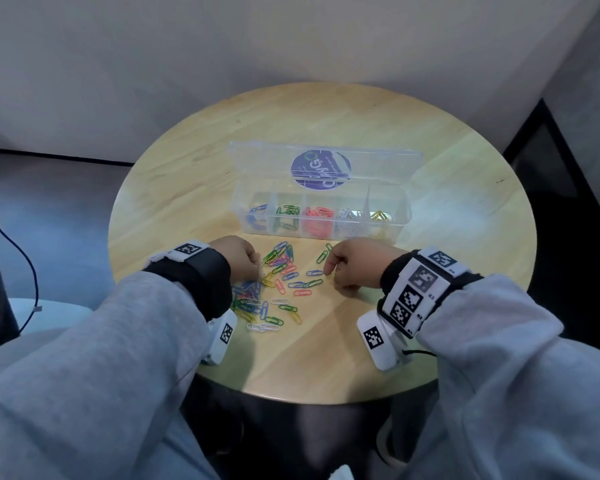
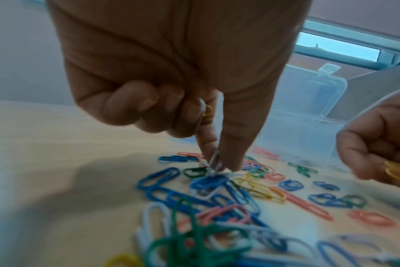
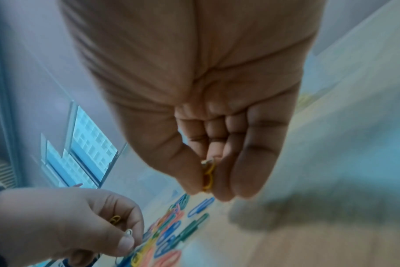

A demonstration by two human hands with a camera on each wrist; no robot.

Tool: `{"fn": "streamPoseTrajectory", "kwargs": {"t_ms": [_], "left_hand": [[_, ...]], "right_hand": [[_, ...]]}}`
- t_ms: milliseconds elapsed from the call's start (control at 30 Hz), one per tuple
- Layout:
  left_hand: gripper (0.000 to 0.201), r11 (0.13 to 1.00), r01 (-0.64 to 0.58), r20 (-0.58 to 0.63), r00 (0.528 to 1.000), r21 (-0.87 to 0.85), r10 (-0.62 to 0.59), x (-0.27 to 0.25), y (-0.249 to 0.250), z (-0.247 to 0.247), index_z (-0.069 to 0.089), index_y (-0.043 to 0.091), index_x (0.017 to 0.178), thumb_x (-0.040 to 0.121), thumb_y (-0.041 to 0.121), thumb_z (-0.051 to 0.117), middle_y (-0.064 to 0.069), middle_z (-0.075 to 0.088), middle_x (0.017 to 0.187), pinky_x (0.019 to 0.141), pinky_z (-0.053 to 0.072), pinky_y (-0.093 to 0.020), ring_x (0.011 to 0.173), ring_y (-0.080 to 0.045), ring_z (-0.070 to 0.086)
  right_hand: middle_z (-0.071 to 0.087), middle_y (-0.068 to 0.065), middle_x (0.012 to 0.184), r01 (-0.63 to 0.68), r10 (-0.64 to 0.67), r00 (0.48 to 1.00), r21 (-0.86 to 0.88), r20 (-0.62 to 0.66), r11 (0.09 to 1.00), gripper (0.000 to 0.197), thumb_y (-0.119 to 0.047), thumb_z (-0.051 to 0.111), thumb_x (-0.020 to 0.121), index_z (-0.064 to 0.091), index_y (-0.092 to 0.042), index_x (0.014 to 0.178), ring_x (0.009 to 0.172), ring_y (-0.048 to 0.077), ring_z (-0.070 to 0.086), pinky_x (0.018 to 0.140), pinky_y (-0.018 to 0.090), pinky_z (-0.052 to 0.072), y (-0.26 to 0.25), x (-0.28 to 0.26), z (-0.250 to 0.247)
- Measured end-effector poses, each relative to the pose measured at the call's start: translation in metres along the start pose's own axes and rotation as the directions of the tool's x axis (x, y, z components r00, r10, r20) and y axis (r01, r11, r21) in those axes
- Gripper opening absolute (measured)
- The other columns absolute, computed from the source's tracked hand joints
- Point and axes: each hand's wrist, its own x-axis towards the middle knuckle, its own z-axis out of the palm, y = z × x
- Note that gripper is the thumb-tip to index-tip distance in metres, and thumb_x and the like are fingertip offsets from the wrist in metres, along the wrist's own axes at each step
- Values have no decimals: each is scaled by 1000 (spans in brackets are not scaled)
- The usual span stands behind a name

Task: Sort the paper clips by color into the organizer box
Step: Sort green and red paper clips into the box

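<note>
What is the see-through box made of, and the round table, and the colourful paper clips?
The organizer box looks like clear, glossy plastic: you see the sorted clips through its walls. The table looks like light wood with a smooth finish, showing grain lines and plank seams. The paper clips seem to be bent wire with a coloured coating; the metal underneath is a guess.

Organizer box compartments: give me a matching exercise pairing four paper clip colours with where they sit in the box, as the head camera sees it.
Column one:
1. blue clips
2. green clips
3. red clips
4. yellow clips

Column two:
A. middle compartment
B. far right compartment
C. far left compartment
D. second from the left

All lie in the organizer box.

Pairs: 1-C, 2-D, 3-A, 4-B
</note>
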Motion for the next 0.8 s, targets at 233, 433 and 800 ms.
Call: {"fn": "streamPoseTrajectory", "kwargs": {"t_ms": [233, 433, 800], "left_hand": [[22, 992, -94, -23, 995, 79, 96, -5, 9, -3, 60, 28, 88, 77, 9, 63, 7, 48, 77, 49, 29, -20, 75, -17, 47], [26, 960, -122, 39, 993, 253, 116, -7, 20, -2, 60, 26, 96, 73, 23, 72, 4, 53, 87, 53, 31, -22, 81, -18, 49], [12, 957, -114, 40, 993, 266, 107, -2, 22, 0, 59, 25, 81, 75, 20, 69, 7, 55, 74, 48, 30, -18, 77, -16, 52]], "right_hand": [[53, 12, 70, -88, 41, 991, 386, 128, 918, 23, 2, 37, 90, 52, -8, 76, 52, 20, 49, 49, 25, 46, -4, -1, 3], [49, 7, 65, -83, 24, 990, 429, 140, 900, 21, 2, 37, 90, 48, -11, 77, 51, 17, 47, 40, 19, 42, -3, 2, 6], [61, 5, 76, 11, -31, 990, 152, 135, 988, 12, -20, 60, 83, 53, -20, 73, 66, 20, 52, 68, 32, 47, -12, -3, 12]]}}
